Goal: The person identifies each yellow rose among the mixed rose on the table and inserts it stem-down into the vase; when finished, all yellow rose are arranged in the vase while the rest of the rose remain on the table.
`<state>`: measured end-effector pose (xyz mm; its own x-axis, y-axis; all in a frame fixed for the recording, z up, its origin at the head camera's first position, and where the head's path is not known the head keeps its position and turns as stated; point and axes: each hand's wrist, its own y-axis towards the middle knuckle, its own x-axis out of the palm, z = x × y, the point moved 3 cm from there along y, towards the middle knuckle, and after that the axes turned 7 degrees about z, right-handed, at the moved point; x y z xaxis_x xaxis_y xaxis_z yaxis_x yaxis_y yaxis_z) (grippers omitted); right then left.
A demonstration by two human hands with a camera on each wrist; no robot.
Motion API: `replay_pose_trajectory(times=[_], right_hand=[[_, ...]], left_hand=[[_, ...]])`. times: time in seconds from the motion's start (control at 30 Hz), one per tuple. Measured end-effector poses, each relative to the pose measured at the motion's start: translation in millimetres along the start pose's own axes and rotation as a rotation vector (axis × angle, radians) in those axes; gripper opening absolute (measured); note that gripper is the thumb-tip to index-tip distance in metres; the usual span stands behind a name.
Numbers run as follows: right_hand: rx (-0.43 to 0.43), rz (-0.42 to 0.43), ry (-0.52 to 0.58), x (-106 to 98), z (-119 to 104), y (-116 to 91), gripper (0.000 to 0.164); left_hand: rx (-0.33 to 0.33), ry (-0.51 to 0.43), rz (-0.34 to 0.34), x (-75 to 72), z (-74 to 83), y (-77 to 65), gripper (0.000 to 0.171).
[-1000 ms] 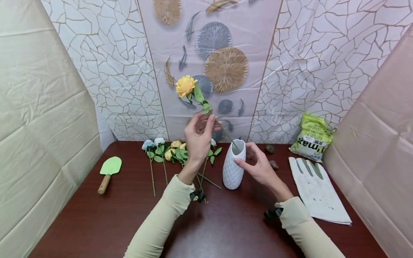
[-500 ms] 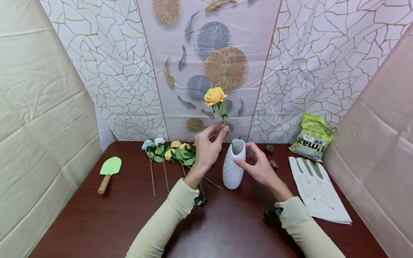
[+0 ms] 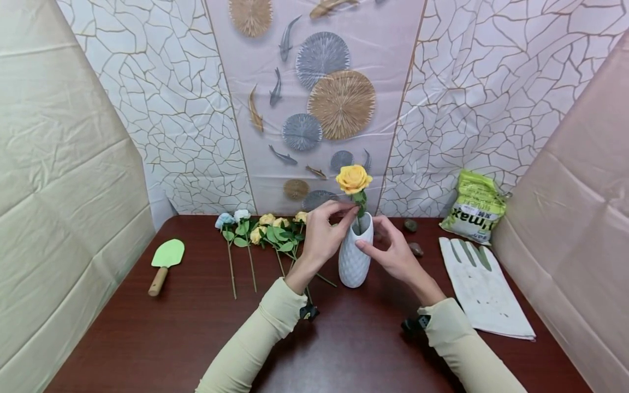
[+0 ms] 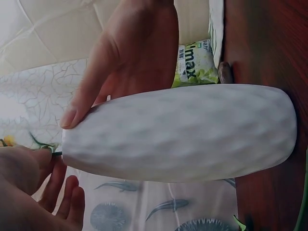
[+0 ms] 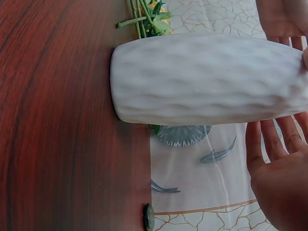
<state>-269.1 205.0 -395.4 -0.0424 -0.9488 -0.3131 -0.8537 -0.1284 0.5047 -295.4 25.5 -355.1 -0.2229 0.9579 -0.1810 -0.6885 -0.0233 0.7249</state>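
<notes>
A yellow rose (image 3: 354, 179) stands with its stem inside a white dimpled vase (image 3: 355, 261), its bloom above the rim. My left hand (image 3: 324, 232) pinches the stem just over the vase mouth, thumb and forefinger at the leaves. On the vase's right side my right hand (image 3: 393, 251) grips the upper part, thumb in front and fingers behind. The vase (image 4: 183, 132) fills much of the left wrist view, with the right thumb (image 4: 72, 115) near its rim. In the right wrist view the vase (image 5: 202, 79) sits upright on the table; the stem's lower end is hidden inside.
Several yellow roses (image 3: 267, 234) lie left of the vase, beside a blue rose (image 3: 225, 220) and a white rose (image 3: 242, 215). A green trowel (image 3: 168, 254) rests far left. At right are a white glove (image 3: 484, 292), a green bag (image 3: 475, 207) and small stones (image 3: 415, 249).
My left hand has moved right and down, bringing the rose upright over the vase and its stem deeper inside. The right hand has stayed on the vase.
</notes>
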Motion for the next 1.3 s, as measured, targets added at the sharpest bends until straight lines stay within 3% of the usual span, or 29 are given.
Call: replay_pose_trajectory(times=[0.2,0.37,0.67,0.9,1.1,1.2,1.3], right_hand=[[-0.004,0.008,0.017,0,19,1,0.043],[0.019,0.018,0.004,0,19,1,0.046],[0.031,0.012,-0.023,0,22,2,0.05],[0.02,0.017,-0.032,-1,22,1,0.05],[0.021,0.011,-0.028,-1,25,1,0.048],[0.029,0.01,-0.034,-1,24,1,0.047],[0.04,0.011,-0.037,-2,24,1,0.047]], left_hand=[[-0.019,0.022,0.007,0.0,0.1,-1.4,0.012],[-0.031,0.001,0.001,2.0,1.2,-0.7,0.012],[-0.022,0.055,-0.016,4.9,3.8,0.4,0.011],[-0.045,-0.017,-0.037,3.0,0.4,-2.5,0.012],[-0.074,-0.051,-0.06,-15.2,-13.0,-7.9,0.017],[-0.102,-0.036,-0.052,-31.2,-29.9,-12.0,0.019],[-0.17,-0.025,-0.042,-48.8,-53.1,-17.9,0.02]])
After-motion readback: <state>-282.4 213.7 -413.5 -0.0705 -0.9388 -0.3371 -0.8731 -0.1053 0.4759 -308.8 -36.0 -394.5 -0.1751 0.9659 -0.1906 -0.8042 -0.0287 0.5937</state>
